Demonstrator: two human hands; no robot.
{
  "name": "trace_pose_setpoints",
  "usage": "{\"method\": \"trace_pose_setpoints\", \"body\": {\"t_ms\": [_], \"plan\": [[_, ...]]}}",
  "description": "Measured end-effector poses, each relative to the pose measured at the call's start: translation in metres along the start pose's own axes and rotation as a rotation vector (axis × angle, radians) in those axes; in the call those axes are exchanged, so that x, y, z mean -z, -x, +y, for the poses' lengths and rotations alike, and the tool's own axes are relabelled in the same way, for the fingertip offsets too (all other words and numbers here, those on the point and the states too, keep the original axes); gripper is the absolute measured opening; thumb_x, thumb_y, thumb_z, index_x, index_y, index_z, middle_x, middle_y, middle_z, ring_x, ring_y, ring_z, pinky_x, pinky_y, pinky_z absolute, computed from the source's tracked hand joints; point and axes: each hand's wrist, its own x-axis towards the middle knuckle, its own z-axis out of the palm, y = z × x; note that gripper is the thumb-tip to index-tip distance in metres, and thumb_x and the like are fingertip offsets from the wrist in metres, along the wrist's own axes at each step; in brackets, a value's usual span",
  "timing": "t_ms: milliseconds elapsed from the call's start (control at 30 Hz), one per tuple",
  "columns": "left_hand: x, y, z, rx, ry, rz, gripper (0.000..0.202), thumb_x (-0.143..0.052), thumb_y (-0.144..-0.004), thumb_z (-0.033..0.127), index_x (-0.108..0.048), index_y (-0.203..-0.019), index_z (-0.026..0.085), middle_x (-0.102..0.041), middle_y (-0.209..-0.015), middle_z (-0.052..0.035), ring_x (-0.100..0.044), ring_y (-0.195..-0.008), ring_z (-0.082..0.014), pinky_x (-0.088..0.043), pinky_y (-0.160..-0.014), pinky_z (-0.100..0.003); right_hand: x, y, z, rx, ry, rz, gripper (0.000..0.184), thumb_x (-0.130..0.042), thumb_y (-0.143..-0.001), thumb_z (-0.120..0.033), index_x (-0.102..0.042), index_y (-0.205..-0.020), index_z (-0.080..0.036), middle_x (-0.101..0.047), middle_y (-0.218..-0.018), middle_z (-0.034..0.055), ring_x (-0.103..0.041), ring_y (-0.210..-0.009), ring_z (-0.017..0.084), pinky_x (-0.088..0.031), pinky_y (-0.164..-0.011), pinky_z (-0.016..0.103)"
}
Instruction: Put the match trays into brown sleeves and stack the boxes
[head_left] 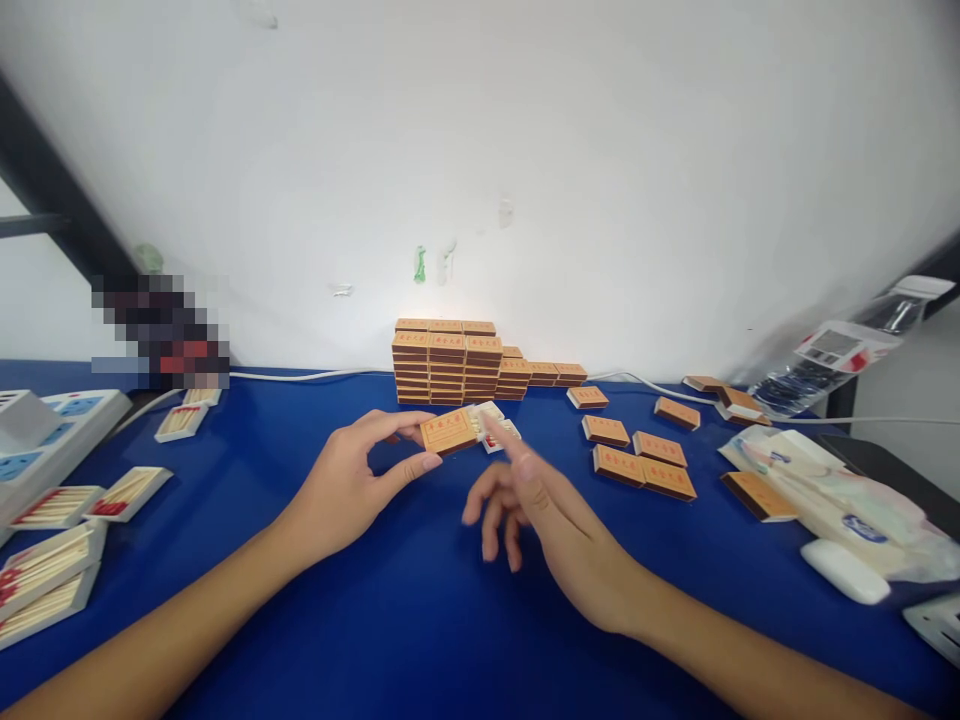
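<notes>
My left hand (352, 480) pinches an orange matchbox (448, 431) between thumb and fingers, over the middle of the blue table. From the right end of its sleeve a white tray with matchsticks (475, 425) sticks out partway. My right hand (555, 510) has its index finger stretched toward that tray end, the other fingers loosely curled and apart. Whether the fingertip touches the tray, I cannot tell. Just behind lies a white tray with red-tipped matches (500, 437), partly covered by the finger. Farther back, closed matchboxes stand in a tall stack (448, 365) against the wall.
Several open match trays (127, 492) lie at the left, beside a white power strip (67, 430). Loose matchboxes (645, 470) are spread at the right. Beyond them are a tissue pack (855, 510), a white rounded case (845, 570) and a leaning plastic bottle (847, 350).
</notes>
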Motion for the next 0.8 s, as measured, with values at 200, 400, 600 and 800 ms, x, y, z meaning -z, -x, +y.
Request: {"method": "trace_pose_setpoints", "body": {"t_ms": [200,400,600,800], "plan": [[-0.002,0.003,0.0,-0.016,-0.01,-0.004,0.039,-0.075,-0.094,0.047,-0.074,-0.129,0.03,-0.078,-0.108,-0.0031,-0.072,-0.099,-0.0238,-0.059,-0.094,-0.039,-0.004,0.002,0.0,0.013,-0.044,0.045,0.084,-0.042,-0.105,-0.07,-0.005,-0.171,-0.036,-0.067,-0.097,0.0038,-0.066,-0.067,0.017,-0.05,-0.053,0.027],[-0.002,0.002,-0.001,-0.027,-0.007,-0.015,0.039,-0.075,-0.094,0.047,-0.074,-0.13,0.03,-0.078,-0.109,-0.0028,-0.072,-0.1,-0.0235,-0.058,-0.095,-0.039,-0.003,0.001,-0.006,-0.04,-0.075,-0.06,0.08,-0.041,-0.105,-0.07,-0.018,-0.169,-0.029,-0.067,-0.091,0.0036,-0.065,-0.065,0.016,-0.049,-0.052,0.027],[-0.002,0.003,0.0,-0.009,0.031,-0.056,0.039,-0.075,-0.094,0.047,-0.074,-0.13,0.031,-0.078,-0.112,-0.0025,-0.072,-0.103,-0.0234,-0.058,-0.096,-0.039,0.009,-0.007,-0.002,0.058,0.305,0.071,0.076,-0.066,-0.1,-0.052,-0.032,-0.165,-0.032,-0.064,-0.112,0.0075,-0.065,-0.083,0.019,-0.056,-0.06,0.031],[-0.004,0.005,0.004,-0.051,0.095,-0.179,0.035,-0.076,-0.094,0.047,-0.076,-0.125,0.031,-0.078,-0.118,-0.0028,-0.07,-0.111,-0.0242,-0.056,-0.101,-0.04,0.03,-0.022,-0.005,0.224,0.577,-0.002,0.028,-0.073,-0.096,-0.041,-0.072,-0.12,-0.027,-0.067,-0.12,0.0082,-0.066,-0.092,0.02,-0.058,-0.07,0.033]]}}
